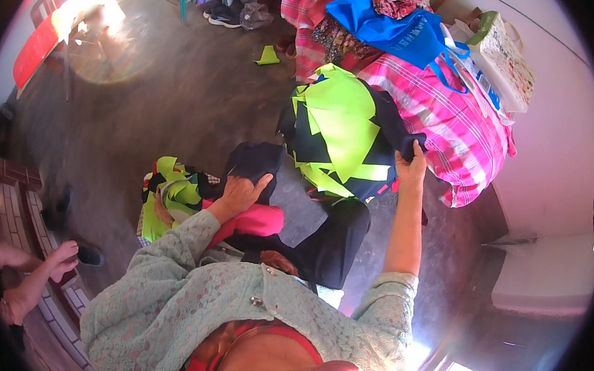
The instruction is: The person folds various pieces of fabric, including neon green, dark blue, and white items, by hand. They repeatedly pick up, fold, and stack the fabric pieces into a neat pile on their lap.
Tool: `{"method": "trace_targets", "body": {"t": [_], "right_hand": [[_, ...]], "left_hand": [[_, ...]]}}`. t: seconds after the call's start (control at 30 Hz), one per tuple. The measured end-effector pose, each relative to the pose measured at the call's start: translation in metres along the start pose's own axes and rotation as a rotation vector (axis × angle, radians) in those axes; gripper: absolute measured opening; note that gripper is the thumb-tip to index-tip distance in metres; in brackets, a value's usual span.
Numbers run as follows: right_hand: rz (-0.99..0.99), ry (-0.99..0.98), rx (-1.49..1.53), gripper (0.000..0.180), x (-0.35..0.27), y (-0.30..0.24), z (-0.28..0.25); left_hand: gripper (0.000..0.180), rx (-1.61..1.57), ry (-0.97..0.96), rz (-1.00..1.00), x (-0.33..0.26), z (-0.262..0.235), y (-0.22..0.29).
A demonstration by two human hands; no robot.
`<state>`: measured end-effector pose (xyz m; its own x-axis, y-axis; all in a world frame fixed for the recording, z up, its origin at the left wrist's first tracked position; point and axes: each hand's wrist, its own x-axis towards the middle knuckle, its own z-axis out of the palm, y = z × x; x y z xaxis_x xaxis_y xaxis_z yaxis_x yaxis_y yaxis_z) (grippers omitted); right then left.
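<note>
My left hand (242,194) grips a dark navy cloth piece (252,161) above my lap, with the thumb on its near edge. My right hand (411,164) is stretched forward and pinches the corner of a dark navy scrap (409,145) at the right side of a heap. That heap (342,117) mixes neon yellow-green and dark cloth scraps and stands on the floor ahead of me. Beside my left forearm is a smaller pile of neon-green scraps (168,195) with some checked cloth. Pink cloth (257,219) shows under my left wrist.
A bed or couch with a pink plaid cover (473,138) stands at the right, bearing a blue bag (395,32) and a floral bag (505,59). One green scrap (267,56) lies on the floor. Shoes (222,16) are farther back. Another person's foot (63,259) shows at left.
</note>
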<state>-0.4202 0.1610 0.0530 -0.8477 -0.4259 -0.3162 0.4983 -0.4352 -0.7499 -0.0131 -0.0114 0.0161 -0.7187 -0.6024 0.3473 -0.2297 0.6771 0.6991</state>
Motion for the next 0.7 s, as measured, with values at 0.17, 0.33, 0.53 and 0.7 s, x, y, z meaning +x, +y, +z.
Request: {"method": "trace_targets", "body": {"t": [0.17,0.33,0.53,0.7], "right_hand": [[-0.087,-0.053,0.151,0.013,0.011,-0.003,0.029],[-0.210,-0.236,0.274,0.016,0.017,-0.037,0.124],[-0.244,-0.342,0.426,0.019,0.014,-0.065,0.154],[-0.118,-0.219,0.406,0.017,-0.019,-0.021,0.098]], "left_hand": [[0.034,0.077,0.100,0.105,0.002,0.003,0.000],[0.041,0.136,0.083,0.070,-0.002,0.008,-0.009],[0.046,0.223,0.116,0.022,-0.007,0.012,-0.021],[0.040,0.112,0.130,0.030,-0.004,0.002,-0.009]]}}
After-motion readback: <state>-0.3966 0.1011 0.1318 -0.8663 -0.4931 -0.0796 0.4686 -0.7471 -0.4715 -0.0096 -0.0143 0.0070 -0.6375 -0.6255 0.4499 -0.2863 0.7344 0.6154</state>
